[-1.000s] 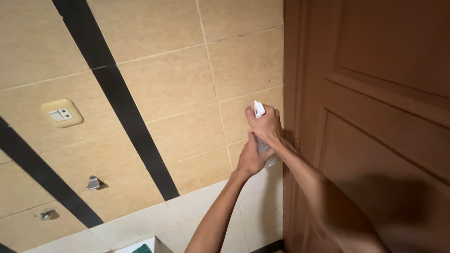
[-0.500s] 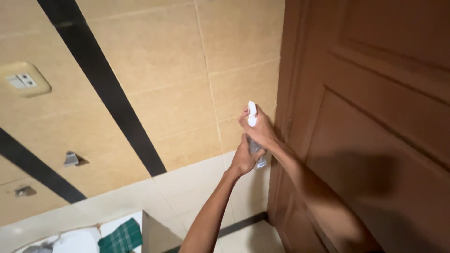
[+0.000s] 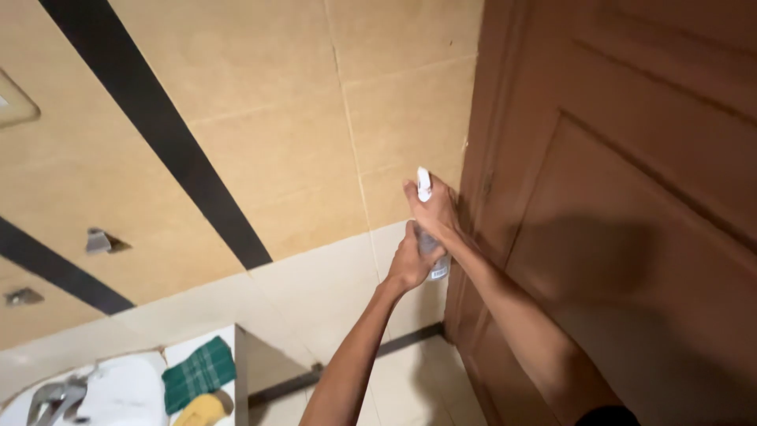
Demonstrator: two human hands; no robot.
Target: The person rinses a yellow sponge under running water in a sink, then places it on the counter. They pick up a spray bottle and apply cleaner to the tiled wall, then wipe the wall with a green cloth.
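- The right hand grips the top of a white spray bottle, fingers clamped round its neck, the white nozzle poking up at 12 o'clock of the knuckles
- The left hand sits just below, at 7 o'clock of the right one, fingers closed round the bottle's body from the left side
- The bottle stands about upright between both hands; only its nozzle and a bit of its pale lower part show, the rest is hidden by fingers
- The bottle is held in front of the wall, just beside the door frame, at 9 o'clock of the frame; whether it touches wall or frame I cannot tell
- The brown panelled door fills the right side, with the arms' shadow on it at 3 o'clock of the hands
- The wall has beige tiles crossed by black stripes at 10 o'clock of the hands, and paler tiles lower down
- Two small metal fittings sit on the wall far off at 9 o'clock
- At 8 o'clock, well apart, a white sink with a metal tap
- Just beside the sink, on a white ledge, lie a green checked cloth and a yellow cloth touching it from below
- Pale floor tiles show at 6 o'clock, under the forearms
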